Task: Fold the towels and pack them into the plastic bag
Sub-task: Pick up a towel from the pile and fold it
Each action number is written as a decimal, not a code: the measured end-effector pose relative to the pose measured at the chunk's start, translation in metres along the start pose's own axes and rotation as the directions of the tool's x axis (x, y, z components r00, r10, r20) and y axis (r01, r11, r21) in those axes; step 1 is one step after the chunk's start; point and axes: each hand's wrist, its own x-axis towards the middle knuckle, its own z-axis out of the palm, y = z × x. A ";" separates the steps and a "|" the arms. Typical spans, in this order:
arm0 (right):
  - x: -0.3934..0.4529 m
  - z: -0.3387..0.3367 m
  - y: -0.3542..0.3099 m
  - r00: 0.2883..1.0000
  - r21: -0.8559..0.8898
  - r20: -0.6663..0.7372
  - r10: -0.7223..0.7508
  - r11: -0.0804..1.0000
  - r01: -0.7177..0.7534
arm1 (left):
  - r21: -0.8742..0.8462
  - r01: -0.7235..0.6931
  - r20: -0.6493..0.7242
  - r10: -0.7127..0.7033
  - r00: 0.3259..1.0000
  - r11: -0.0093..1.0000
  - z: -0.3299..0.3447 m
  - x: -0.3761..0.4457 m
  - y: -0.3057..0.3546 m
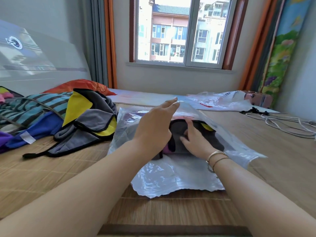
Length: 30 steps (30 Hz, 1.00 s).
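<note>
Holding folded towels [191, 135], plastic bag [171, 177]

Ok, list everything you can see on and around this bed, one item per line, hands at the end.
Plastic bag: one, clear, centre of mat, being filled.
Folded towel: one, grey with black trim, inside the bag mouth.
Unfolded towels: a heap, grey and yellow with black edging, left.
Striped cloth: one, teal and grey, far left.
Second plastic bag: one, clear, back right.
Cables: white, right edge.
Bamboo mat: one, tan, covers the bed.
Window: one, back wall.
Left hand: lifts the bag's upper flap.
Right hand: pushes the folded towel; bracelets on its wrist.
</note>
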 end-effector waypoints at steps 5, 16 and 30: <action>-0.020 0.026 0.011 0.995 -0.377 0.059 0.080 0.925 -0.052 | -0.043 -0.036 0.004 0.036 0.999 0.998 0.002 -0.004 0.006; 0.026 0.045 0.004 0.964 -0.431 0.196 0.180 0.899 -0.080 | -0.122 -0.140 0.024 0.144 0.989 0.983 -0.002 -0.005 -0.013; -0.111 0.008 -0.065 0.974 -0.373 0.221 -0.043 0.919 0.126 | 0.126 0.079 0.303 -0.114 0.946 0.989 -0.023 -0.079 -0.029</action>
